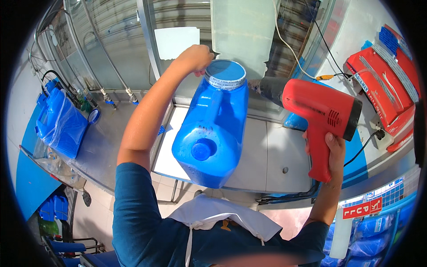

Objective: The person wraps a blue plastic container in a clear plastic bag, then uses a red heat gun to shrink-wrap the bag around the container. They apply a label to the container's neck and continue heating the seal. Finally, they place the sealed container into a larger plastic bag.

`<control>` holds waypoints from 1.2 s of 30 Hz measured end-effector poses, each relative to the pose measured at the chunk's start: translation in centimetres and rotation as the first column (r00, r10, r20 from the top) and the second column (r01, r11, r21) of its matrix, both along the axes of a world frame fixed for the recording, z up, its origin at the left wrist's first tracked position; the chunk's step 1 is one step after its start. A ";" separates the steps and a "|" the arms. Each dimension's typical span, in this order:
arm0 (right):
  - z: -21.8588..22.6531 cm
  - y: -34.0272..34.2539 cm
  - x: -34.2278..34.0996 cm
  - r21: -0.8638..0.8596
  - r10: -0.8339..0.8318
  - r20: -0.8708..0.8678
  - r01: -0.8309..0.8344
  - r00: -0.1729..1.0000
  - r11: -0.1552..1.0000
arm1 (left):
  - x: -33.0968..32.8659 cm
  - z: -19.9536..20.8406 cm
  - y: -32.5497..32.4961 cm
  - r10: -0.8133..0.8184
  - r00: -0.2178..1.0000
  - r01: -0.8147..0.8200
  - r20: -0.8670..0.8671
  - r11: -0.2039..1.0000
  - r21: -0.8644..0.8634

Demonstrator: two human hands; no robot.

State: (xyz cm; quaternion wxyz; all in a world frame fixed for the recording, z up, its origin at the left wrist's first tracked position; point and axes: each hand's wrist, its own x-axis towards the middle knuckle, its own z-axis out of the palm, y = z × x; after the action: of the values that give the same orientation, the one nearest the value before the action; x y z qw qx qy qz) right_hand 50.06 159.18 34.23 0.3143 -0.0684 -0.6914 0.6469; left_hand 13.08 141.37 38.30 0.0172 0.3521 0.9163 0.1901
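- Blue jug on white tiled counter, in front of the person, between the two hands.
- Left hand at far left side of jug's wide cap; right hand well off to the right of jug, level with its body.
- Jug long axis runs near to far, leaning slightly right at far end. Wide-cap end points away from person; small round cap at near end, facing camera. Handle in line between them.
- Printed band around the neck, under wide cap.
- Left grip: fingers curled in, fingertips close by cap rim. Contact or pinch on band: cannot tell.
- Right grip: wrapped around handle of red heat gun, closed firmly, thumb on near side.
- Heat gun barrel points left, slightly up in view; dark nozzle ends just beside neck band. Touching or not: cannot tell. Gun handle hangs toward person.
- Other blue jug, plastic-wrapped, at left on metal counter.
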 end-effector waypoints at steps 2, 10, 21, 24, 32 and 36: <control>-0.7 0.0 0.1 -0.028 0.027 -0.024 -0.027 0.999 0.999 | 1.9 0.3 -1.1 -0.016 0.999 0.014 0.035 0.998 0.058; -3.0 -0.2 -0.2 -0.143 0.114 -0.097 -0.127 0.989 0.981 | 10.3 -3.4 -7.6 -0.080 0.983 -0.044 0.163 0.764 0.643; -6.3 -1.0 -1.9 -0.130 0.195 -0.154 -0.216 0.969 0.968 | 14.1 -9.4 -11.4 -0.043 0.982 -0.140 0.185 0.497 0.857; -6.5 -0.2 -1.3 -0.131 0.103 -0.139 -0.121 0.985 0.984 | 15.6 -10.1 -12.4 -0.133 0.984 -0.032 0.119 0.523 0.852; -6.8 2.2 -1.0 -0.232 0.183 -0.252 -0.243 0.950 0.942 | 17.8 -10.1 -11.6 -0.193 0.972 0.228 -0.136 0.612 0.757; -8.4 5.3 -0.8 -0.253 0.093 -0.155 -0.131 0.984 0.959 | 18.0 -10.4 -11.1 -0.184 0.967 0.254 -0.177 0.629 0.735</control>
State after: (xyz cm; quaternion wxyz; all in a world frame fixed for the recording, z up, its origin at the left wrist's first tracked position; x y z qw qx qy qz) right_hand 49.22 164.46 25.80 0.3135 -0.0240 -0.5787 0.7525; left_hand 31.07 130.23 27.94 -0.1461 0.4438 0.7053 0.5331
